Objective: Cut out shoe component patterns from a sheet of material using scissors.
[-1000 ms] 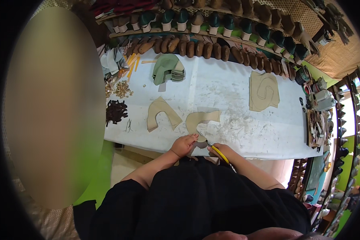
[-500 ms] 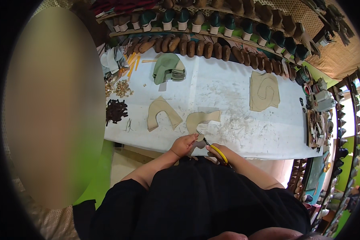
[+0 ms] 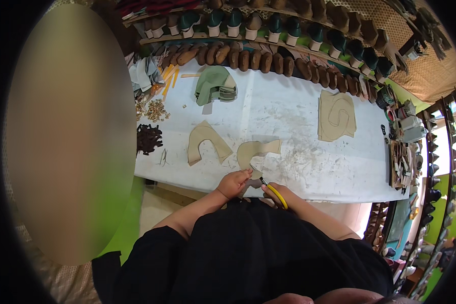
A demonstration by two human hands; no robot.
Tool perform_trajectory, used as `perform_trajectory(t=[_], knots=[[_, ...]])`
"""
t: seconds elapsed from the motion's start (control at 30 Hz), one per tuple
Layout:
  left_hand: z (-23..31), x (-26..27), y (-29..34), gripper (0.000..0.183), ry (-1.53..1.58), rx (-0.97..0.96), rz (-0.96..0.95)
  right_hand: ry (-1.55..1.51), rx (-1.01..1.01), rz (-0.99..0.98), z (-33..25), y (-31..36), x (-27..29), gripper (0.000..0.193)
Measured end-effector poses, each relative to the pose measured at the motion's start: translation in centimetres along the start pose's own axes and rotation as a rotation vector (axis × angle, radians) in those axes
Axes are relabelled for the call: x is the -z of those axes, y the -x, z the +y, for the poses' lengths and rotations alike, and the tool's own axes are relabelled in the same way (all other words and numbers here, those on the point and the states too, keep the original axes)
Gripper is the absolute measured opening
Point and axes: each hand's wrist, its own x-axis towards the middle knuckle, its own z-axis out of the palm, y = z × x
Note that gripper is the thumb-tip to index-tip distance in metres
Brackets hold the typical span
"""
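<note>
Near the table's front edge, my left hand [image 3: 234,184] pinches the lower end of a curved beige sheet piece [image 3: 247,151], whose upper arm lies toward the right on the table. A darker grey-brown strip [image 3: 253,186] shows just below my fingers. My right hand [image 3: 283,192] is closed around yellow-handled scissors [image 3: 277,196], their dark blades pointing up and left at the edge of the piece. Where the blade tips meet the material is too small to tell. To the left lies another beige piece [image 3: 207,139], shaped like an arch.
A stack of green curved pieces [image 3: 215,85] sits farther back. Beige sheets with drawn outlines [image 3: 337,116] lie at right. Brass-coloured bits [image 3: 157,110] and a dark brown pile [image 3: 149,139] are at left. Shoe lasts [image 3: 266,62] line the back; bundled pieces [image 3: 400,162] stand at the right edge.
The scissors' blades show less and have shifted slightly at the edge of the beige piece. The pale end by my left fingers is lower. Both hands stay nearly in place.
</note>
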Motion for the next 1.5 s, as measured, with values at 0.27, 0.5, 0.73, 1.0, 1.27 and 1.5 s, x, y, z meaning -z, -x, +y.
perform_trajectory(t=[0.27, 0.5, 0.73, 1.0, 1.27, 1.5], knots=[[-0.3, -0.2, 0.2, 0.028, -0.031, -0.049, 0.016, -0.032, -0.075, -0.056, -1.3, 0.5, 0.6, 0.069], [-0.4, -0.4, 0.4, 0.024, -0.021, -0.050, 0.049, -0.026, -0.084, -0.057, -1.7, 0.7, 0.8, 0.069], [0.2, 0.2, 0.5, 0.022, -0.019, -0.043, 0.060, 0.101, 0.076, 0.057, 0.5, -0.4, 0.1, 0.064], [-0.3, -0.2, 0.8, 0.022, -0.023, -0.037, 0.063, 0.135, 0.048, 0.108, 0.5, -0.4, -1.6, 0.060], [-0.1, -0.4, 1.0, 0.021, -0.006, 0.005, 0.063, 0.108, 0.061, 0.149, -0.1, -0.1, -2.9, 0.056], [0.6, -0.6, 1.4, 0.031, 0.069, 0.117, 0.039, 0.119, 0.086, 0.164, 0.8, -0.4, -3.6, 0.054]])
